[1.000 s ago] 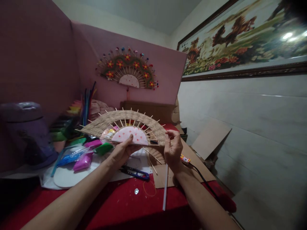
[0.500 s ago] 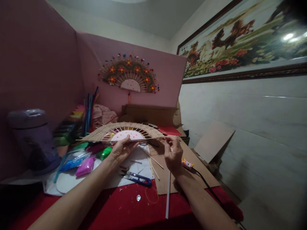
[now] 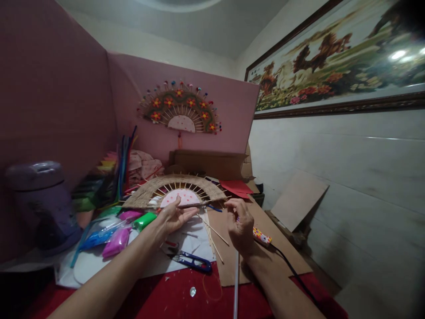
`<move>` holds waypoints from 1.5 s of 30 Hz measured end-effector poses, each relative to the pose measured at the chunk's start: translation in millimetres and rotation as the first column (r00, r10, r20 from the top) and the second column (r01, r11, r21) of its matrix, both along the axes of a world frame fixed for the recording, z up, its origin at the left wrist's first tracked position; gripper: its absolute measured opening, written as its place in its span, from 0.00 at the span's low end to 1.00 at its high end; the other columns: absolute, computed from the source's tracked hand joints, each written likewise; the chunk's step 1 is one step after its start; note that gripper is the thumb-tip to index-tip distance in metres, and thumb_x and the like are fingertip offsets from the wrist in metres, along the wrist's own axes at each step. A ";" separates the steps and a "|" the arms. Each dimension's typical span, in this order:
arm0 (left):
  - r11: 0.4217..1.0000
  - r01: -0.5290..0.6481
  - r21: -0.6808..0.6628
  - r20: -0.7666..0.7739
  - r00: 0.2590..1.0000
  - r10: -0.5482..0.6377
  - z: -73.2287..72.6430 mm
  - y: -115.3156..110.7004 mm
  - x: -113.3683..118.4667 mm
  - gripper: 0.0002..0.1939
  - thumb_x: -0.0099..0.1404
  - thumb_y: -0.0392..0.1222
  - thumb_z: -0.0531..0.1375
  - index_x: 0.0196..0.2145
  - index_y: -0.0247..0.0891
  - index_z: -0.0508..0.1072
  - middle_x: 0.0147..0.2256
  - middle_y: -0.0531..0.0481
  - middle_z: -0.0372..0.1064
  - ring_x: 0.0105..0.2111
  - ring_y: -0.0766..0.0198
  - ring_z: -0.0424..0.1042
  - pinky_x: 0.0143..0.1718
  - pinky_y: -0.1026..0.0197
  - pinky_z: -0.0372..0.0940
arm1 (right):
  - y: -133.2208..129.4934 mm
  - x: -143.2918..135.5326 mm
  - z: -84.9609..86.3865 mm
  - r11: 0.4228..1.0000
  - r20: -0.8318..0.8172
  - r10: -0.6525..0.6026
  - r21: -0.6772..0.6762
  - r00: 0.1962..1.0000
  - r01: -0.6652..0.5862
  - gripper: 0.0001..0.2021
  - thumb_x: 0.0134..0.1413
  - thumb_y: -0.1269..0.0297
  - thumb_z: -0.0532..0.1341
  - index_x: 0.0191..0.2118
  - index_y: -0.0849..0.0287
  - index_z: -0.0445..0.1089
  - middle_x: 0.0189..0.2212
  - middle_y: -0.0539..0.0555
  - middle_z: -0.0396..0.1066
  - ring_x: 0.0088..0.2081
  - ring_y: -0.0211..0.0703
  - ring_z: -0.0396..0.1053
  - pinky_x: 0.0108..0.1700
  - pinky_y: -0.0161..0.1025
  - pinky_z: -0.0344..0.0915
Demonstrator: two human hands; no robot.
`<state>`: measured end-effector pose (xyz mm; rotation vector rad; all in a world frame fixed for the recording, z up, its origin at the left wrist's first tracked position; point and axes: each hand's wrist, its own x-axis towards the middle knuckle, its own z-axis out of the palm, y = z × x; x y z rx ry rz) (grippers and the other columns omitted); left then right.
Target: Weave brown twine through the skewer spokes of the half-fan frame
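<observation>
A fan-shaped piece (image 3: pixel 208 188) of brown woven fibre with thin sticks has a pale spotted half-round centre (image 3: pixel 179 198). My left hand (image 3: pixel 174 215) holds it by the lower edge of that centre, thumb on top and fingers beneath. At the fan's right end is my right hand (image 3: pixel 239 221), its fingers curled and pinched together close to the stick tips; whatever lies between them is too small to make out. A clear glue stick (image 3: pixel 236 283) juts down below my right hand, beside a flowered handle (image 3: pixel 262 236) with a black cord.
Blue snips (image 3: pixel 192 260) and loose sticks (image 3: pixel 212 235) lie below the fan. Coloured clay packets (image 3: pixel 116 243) and a purple flask (image 3: pixel 43 206) stand left. A finished flowered fan (image 3: pixel 181 108) hangs behind. Brown cardboard (image 3: pixel 282 254) covers the right side.
The fan has shifted a little right and down in view and tilted more towards me. My right fingers have come slightly away from its right end. The whole view has shifted slightly.
</observation>
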<state>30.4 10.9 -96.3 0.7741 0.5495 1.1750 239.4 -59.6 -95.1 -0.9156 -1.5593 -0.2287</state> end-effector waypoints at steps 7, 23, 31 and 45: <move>0.989 0.019 -0.148 -0.219 0.974 -0.051 4.9 -36.1 16.3 0.08 0.58 0.38 0.59 0.33 0.30 0.66 0.27 0.38 0.72 0.30 0.55 0.75 0.34 0.55 0.70 | -0.7 -3.5 -2.4 0.998 0.010 -0.022 -0.064 1.000 0.023 0.06 0.56 0.68 0.55 0.40 0.58 0.64 0.35 0.53 0.67 0.33 0.40 0.65 0.33 0.37 0.62; 0.637 0.123 0.761 -0.585 0.555 0.591 -14.5 -79.9 40.3 0.06 0.61 0.35 0.53 0.32 0.38 0.70 0.28 0.49 0.71 0.27 0.65 0.67 0.31 0.63 0.60 | -4.8 -15.5 -17.6 0.676 -0.268 0.393 -0.564 0.879 -0.474 0.09 0.53 0.58 0.58 0.28 0.57 0.67 0.19 0.47 0.62 0.21 0.35 0.58 0.23 0.33 0.55; 0.555 0.186 0.811 -0.572 0.452 0.685 -8.5 -82.6 37.0 0.06 0.61 0.41 0.56 0.34 0.38 0.70 0.28 0.50 0.71 0.27 0.65 0.66 0.29 0.63 0.58 | -6.1 -12.9 -20.5 0.557 -0.427 0.410 -0.583 0.806 -0.592 0.14 0.54 0.52 0.56 0.29 0.59 0.68 0.19 0.47 0.59 0.21 0.33 0.54 0.22 0.33 0.49; 0.274 0.225 0.935 -0.327 0.245 0.913 1.8 -78.8 24.9 0.12 0.64 0.32 0.48 0.29 0.38 0.70 0.27 0.46 0.70 0.29 0.62 0.68 0.31 0.62 0.58 | -15.6 -16.8 -2.1 0.177 -0.693 0.511 -0.494 0.509 -0.851 0.21 0.57 0.52 0.47 0.47 0.57 0.70 0.44 0.61 0.67 0.39 0.45 0.65 0.32 0.40 0.64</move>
